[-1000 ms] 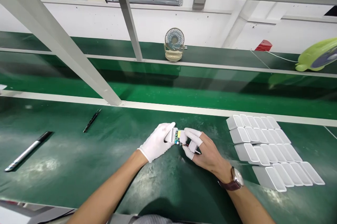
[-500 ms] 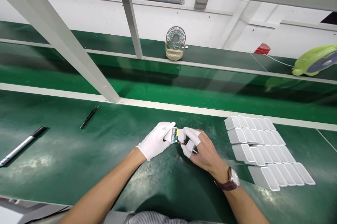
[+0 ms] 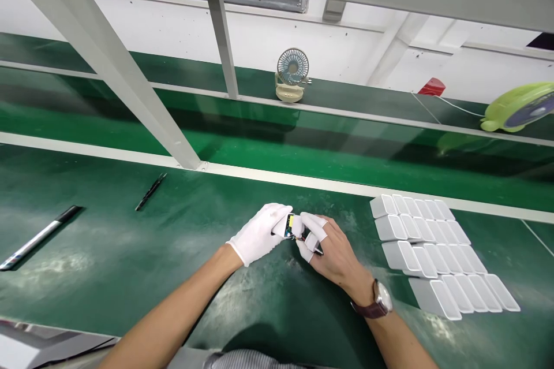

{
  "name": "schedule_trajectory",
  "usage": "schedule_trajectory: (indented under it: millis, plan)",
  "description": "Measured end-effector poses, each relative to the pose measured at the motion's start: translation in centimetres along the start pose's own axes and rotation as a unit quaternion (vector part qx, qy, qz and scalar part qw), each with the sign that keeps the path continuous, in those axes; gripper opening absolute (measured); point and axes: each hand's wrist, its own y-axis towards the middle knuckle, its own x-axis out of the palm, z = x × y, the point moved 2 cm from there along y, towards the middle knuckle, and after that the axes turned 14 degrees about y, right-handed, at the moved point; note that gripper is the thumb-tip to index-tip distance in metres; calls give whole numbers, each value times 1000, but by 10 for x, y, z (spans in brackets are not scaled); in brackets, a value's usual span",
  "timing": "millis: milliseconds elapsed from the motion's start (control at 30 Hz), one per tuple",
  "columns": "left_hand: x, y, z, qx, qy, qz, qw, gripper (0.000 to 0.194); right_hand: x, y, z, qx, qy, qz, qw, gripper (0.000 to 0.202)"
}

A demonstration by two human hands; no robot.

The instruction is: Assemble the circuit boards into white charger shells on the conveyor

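My left hand point(image 3: 259, 236), in a white glove, is closed around a small white plastic case point(image 3: 280, 227). At the case's open right end shows a circuit board point(image 3: 289, 227) with a yellow component. My right hand point(image 3: 333, 250), with white covers on some fingertips, pinches a small white piece point(image 3: 298, 225) at the board's right side. Short wires show below the board, and a dark bit sticks out under the right fingers. How far the board sits inside the case is hidden by my fingers.
Several rows of white plastic cases point(image 3: 433, 248) stand at the right on the green bench point(image 3: 208, 299). A black pen-like tool point(image 3: 150, 192) and a silver-black tube-shaped item point(image 3: 38, 239) lie left. Behind are a slanted post point(image 3: 130, 86), a small fan point(image 3: 292, 71) and a green fan point(image 3: 519, 108).
My right hand has come slightly closer to the left, and a little less of the circuit board shows between them. The whole view has shifted slightly.
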Motion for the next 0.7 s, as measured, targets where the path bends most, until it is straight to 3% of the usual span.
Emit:
schedule_trajectory:
  millis: [700]
  plan:
    - [-1,1,0,2,-30,8,1000,56,4,-3,0,-7,-10,4,1000,69]
